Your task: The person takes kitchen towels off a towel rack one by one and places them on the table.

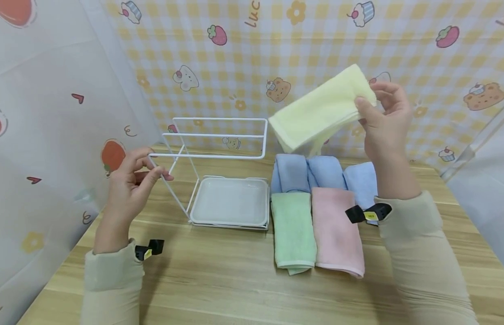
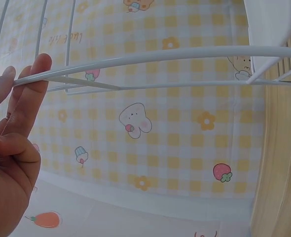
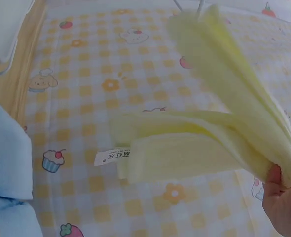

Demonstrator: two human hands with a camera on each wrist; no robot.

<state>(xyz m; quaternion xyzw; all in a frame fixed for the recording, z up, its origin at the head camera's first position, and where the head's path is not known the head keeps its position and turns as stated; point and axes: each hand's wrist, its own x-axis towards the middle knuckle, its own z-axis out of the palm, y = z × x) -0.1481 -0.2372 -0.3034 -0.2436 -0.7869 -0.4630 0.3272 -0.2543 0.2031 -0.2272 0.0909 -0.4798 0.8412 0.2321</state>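
Note:
A white wire rack (image 1: 207,156) with bars at the top stands over a white tray (image 1: 230,201) at its base. My left hand (image 1: 131,183) pinches the rack's left front upright near the top corner; the left wrist view shows thumb and fingers on the white bar (image 2: 135,60). Up in the air to the rack's right, my right hand (image 1: 387,115) pinches a folded yellow towel (image 1: 322,108) by its right end. In the right wrist view the towel's layers (image 3: 185,153) hang apart, with a printed label (image 3: 112,156) sticking out. The fingers behind the towel are partly hidden.
Right of the rack lie a folded green towel (image 1: 293,230) and a pink towel (image 1: 337,228) on the wooden table (image 1: 219,275). Several blue towels (image 1: 292,171) lie behind them. A yellow checked cloth (image 1: 243,58) hangs at the back, and a patterned sheet (image 1: 44,113) on the left.

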